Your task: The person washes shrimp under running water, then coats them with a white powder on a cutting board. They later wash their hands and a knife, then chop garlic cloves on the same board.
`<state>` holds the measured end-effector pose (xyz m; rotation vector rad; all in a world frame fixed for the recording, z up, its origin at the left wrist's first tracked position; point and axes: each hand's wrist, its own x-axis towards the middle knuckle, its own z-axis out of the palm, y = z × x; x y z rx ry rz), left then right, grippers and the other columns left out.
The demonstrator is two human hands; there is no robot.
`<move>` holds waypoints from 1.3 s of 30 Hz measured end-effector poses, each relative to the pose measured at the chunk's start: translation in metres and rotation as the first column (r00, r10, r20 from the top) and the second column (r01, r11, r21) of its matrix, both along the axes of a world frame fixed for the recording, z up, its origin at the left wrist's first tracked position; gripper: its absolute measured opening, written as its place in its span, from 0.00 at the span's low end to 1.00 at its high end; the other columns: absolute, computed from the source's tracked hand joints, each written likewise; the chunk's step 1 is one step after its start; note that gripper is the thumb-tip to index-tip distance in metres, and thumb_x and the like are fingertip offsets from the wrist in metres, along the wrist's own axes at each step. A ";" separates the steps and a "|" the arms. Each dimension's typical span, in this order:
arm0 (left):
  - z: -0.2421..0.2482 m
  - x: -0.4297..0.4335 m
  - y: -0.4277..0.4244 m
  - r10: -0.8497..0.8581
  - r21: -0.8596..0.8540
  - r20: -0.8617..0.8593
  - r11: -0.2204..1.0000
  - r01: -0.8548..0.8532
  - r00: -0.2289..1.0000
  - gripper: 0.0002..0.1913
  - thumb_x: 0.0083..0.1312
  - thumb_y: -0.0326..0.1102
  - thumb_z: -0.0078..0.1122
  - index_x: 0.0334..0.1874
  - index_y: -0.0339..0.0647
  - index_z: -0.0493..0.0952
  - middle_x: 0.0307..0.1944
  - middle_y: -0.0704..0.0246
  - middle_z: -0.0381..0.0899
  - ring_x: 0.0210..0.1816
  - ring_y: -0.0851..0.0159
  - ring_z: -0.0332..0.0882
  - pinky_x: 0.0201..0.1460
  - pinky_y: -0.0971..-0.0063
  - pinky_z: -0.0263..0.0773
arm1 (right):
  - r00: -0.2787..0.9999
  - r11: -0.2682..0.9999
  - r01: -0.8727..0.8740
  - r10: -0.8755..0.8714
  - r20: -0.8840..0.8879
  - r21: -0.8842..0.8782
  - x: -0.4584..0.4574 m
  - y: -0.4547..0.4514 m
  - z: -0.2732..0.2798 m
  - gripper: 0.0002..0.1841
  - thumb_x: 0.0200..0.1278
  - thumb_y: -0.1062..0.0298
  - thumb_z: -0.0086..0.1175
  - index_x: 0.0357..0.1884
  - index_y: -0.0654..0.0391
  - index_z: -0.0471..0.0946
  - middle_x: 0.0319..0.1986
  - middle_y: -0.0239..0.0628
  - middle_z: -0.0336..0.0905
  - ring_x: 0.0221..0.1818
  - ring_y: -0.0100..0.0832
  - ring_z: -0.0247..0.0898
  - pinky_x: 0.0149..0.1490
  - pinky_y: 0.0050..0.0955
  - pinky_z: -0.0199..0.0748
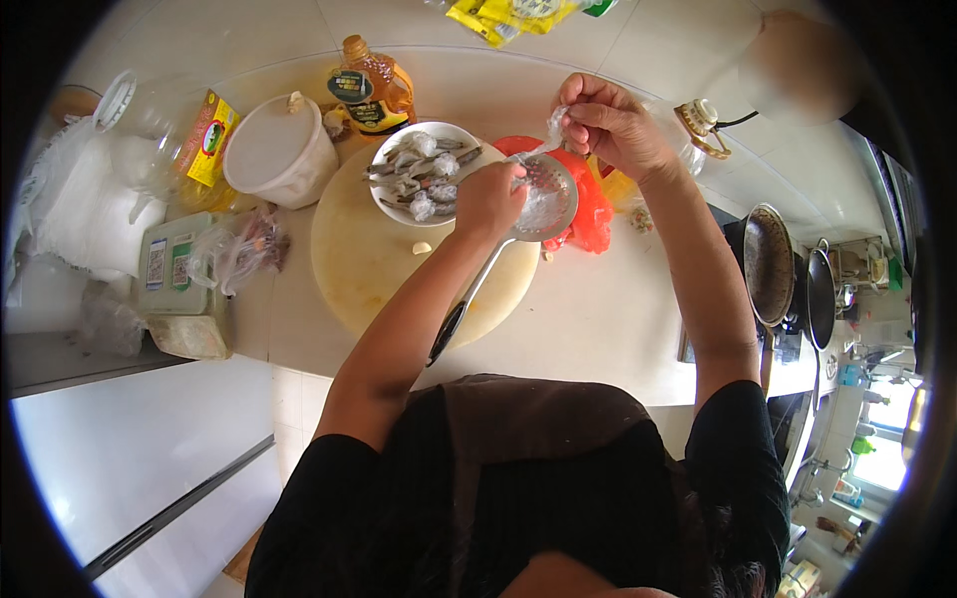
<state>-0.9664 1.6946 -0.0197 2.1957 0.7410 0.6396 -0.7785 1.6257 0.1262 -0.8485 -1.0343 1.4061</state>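
Observation:
My right hand (609,123) is raised above the counter, its fingertips pinching crumpled clear plastic film (556,128). A twisted strand of the film runs down to my left hand (490,196), whose fingers grip its lower end. Below them a metal skimmer (549,198) with a black handle holds more clear film or a wet translucent mass; I cannot tell which. Its handle lies across a round cutting board (351,261). Beside my left hand, a white bowl (380,153) holds raw shrimp (407,161) with clear, crinkled clumps among them. A garlic clove (422,247) lies on the board.
A red plastic bag (594,213) lies right of the board. Behind stand an oil bottle (372,93) and a white lidded tub (278,153). Plastic containers (176,265) and bags crowd the left. Two pans (768,261) sit on the stove at right.

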 end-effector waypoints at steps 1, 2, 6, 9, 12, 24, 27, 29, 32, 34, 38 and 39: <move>0.017 -0.008 -0.001 0.016 -0.187 0.067 0.982 -0.003 0.998 0.11 0.66 0.36 0.63 0.48 0.43 0.84 0.38 0.63 0.87 0.36 0.67 0.83 0.40 0.69 0.77 | 1.000 1.000 -0.025 0.026 -0.005 0.014 -0.005 0.000 0.002 0.04 0.70 0.76 0.55 0.43 0.59 0.76 0.35 0.34 0.79 0.31 0.22 0.72 0.35 0.22 0.72; 0.037 -0.016 0.000 0.018 -0.568 0.242 0.813 0.127 0.970 0.11 0.68 0.35 0.61 0.50 0.42 0.83 0.40 0.64 0.87 0.36 0.69 0.81 0.40 0.71 0.76 | 1.000 1.000 -0.001 0.001 0.030 -0.013 -0.011 0.001 0.003 0.04 0.69 0.76 0.55 0.43 0.59 0.77 0.34 0.34 0.79 0.31 0.22 0.72 0.35 0.22 0.72; 0.042 -0.039 0.007 0.195 -0.757 0.651 0.229 0.611 0.734 0.11 0.72 0.31 0.58 0.53 0.37 0.80 0.44 0.62 0.86 0.39 0.70 0.82 0.44 0.76 0.79 | 0.940 0.996 0.051 -0.024 0.341 -0.071 -0.043 0.007 -0.017 0.03 0.67 0.77 0.57 0.41 0.62 0.78 0.31 0.32 0.78 0.30 0.21 0.72 0.34 0.22 0.71; 0.030 -0.058 0.005 0.357 -0.876 0.477 0.120 0.468 0.803 0.06 0.71 0.27 0.59 0.45 0.34 0.82 0.42 0.62 0.86 0.38 0.68 0.85 0.45 0.75 0.84 | 0.754 0.988 0.150 -0.099 0.649 -0.024 -0.072 0.007 -0.046 0.03 0.61 0.76 0.61 0.37 0.61 0.80 0.30 0.31 0.78 0.30 0.23 0.73 0.36 0.24 0.73; -0.001 -0.076 -0.002 0.413 -0.933 0.354 0.096 0.347 0.839 0.05 0.70 0.27 0.60 0.43 0.35 0.82 0.39 0.64 0.86 0.35 0.69 0.84 0.44 0.76 0.82 | 0.328 0.953 0.099 -0.303 0.895 0.286 -0.100 -0.002 -0.070 0.11 0.53 0.78 0.62 0.40 0.60 0.82 0.36 0.40 0.76 0.36 0.38 0.78 0.41 0.33 0.77; -0.006 -0.142 0.003 0.364 -0.953 0.105 0.303 -0.011 0.925 0.15 0.68 0.29 0.58 0.57 0.36 0.80 0.37 0.71 0.86 0.39 0.72 0.82 0.46 0.76 0.76 | 0.416 0.957 0.230 -0.259 0.872 0.175 -0.173 0.008 -0.136 0.09 0.55 0.75 0.64 0.39 0.60 0.80 0.34 0.41 0.80 0.36 0.41 0.82 0.42 0.36 0.80; -0.031 -0.162 0.041 0.159 -0.695 0.105 0.718 -0.042 0.982 0.14 0.69 0.30 0.58 0.55 0.37 0.81 0.36 0.71 0.86 0.37 0.71 0.83 0.42 0.75 0.76 | 0.502 0.911 0.405 -0.289 0.815 0.074 -0.167 0.023 -0.138 0.07 0.60 0.73 0.63 0.39 0.62 0.82 0.34 0.43 0.83 0.35 0.35 0.83 0.43 0.32 0.80; -0.016 -0.168 0.068 0.235 -0.230 -0.131 0.938 -0.260 0.963 0.10 0.66 0.26 0.58 0.46 0.41 0.85 0.34 0.66 0.86 0.33 0.67 0.84 0.37 0.72 0.76 | 0.443 0.901 0.418 -0.316 0.839 0.119 -0.165 0.038 -0.125 0.06 0.60 0.72 0.63 0.38 0.62 0.82 0.33 0.42 0.83 0.36 0.36 0.83 0.43 0.33 0.80; -0.035 -0.170 0.111 0.191 0.201 -0.046 0.963 -0.179 0.980 0.10 0.61 0.25 0.62 0.42 0.45 0.86 0.36 0.66 0.83 0.39 0.59 0.82 0.44 0.66 0.77 | 0.386 0.891 0.387 -0.390 0.836 0.237 -0.167 0.064 -0.130 0.07 0.59 0.72 0.62 0.38 0.62 0.82 0.32 0.43 0.83 0.36 0.39 0.83 0.43 0.36 0.79; -0.042 -0.168 0.128 0.133 0.383 -0.037 0.917 -0.109 0.990 0.10 0.60 0.28 0.62 0.41 0.49 0.87 0.37 0.67 0.79 0.46 0.57 0.78 0.49 0.62 0.76 | 0.310 0.908 0.329 -0.361 0.879 0.257 -0.167 0.082 -0.141 0.08 0.58 0.73 0.63 0.40 0.62 0.82 0.34 0.42 0.83 0.36 0.37 0.83 0.44 0.34 0.79; -0.059 -0.150 0.146 0.026 0.487 -0.049 0.873 0.001 0.998 0.10 0.54 0.27 0.66 0.39 0.46 0.86 0.39 0.68 0.78 0.49 0.58 0.77 0.49 0.62 0.76 | 0.211 0.929 0.258 -0.322 0.923 0.265 -0.171 0.106 -0.162 0.09 0.56 0.75 0.60 0.39 0.60 0.78 0.34 0.46 0.83 0.38 0.47 0.82 0.45 0.41 0.78; -0.060 -0.148 0.146 0.038 0.488 -0.066 0.873 -0.001 0.997 0.10 0.55 0.26 0.64 0.39 0.46 0.86 0.39 0.68 0.79 0.48 0.58 0.77 0.50 0.62 0.76 | 0.182 0.931 0.250 -0.313 0.932 0.264 -0.172 0.110 -0.166 0.08 0.56 0.75 0.58 0.39 0.59 0.77 0.34 0.47 0.82 0.39 0.50 0.81 0.44 0.44 0.77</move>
